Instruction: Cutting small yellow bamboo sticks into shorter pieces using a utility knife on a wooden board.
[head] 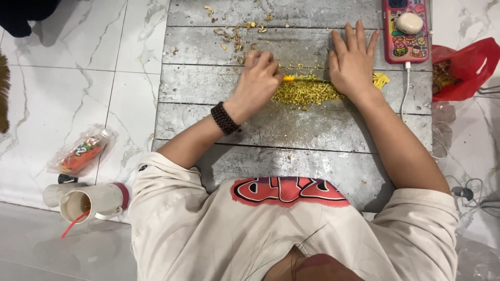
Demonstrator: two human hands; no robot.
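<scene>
Two hands work a heap of yellow-green chopped bits mid-board, the left hand curled, pinching an orange-handled tool, the right hand spread flat beside it; light, loose crumbs probably scatter easily, better scooped from the edges.

A phone in a pink cartoon case lies at the far right corner of the grey plank table, its white cable trailing toward the table's near edge. Right of the table sits a red plastic bag; left of it, on the marble floor, a bagged bottle and a tipped cup with a red straw.
</scene>
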